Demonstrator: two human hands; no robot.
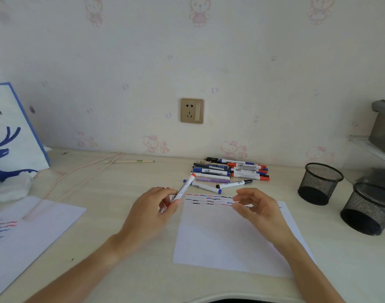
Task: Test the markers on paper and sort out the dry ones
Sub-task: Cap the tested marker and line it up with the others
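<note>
Grip check: my left hand (153, 207) holds the white red-capped marker (182, 190) tilted beside the scribbled white paper sheet (226, 235) for testing; right hand (256, 207) hovers loosely curled, empty.

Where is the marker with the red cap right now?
The red-capped marker is in the left hand, tilted above the desk just left of the white test paper, near the marker pile.
</note>
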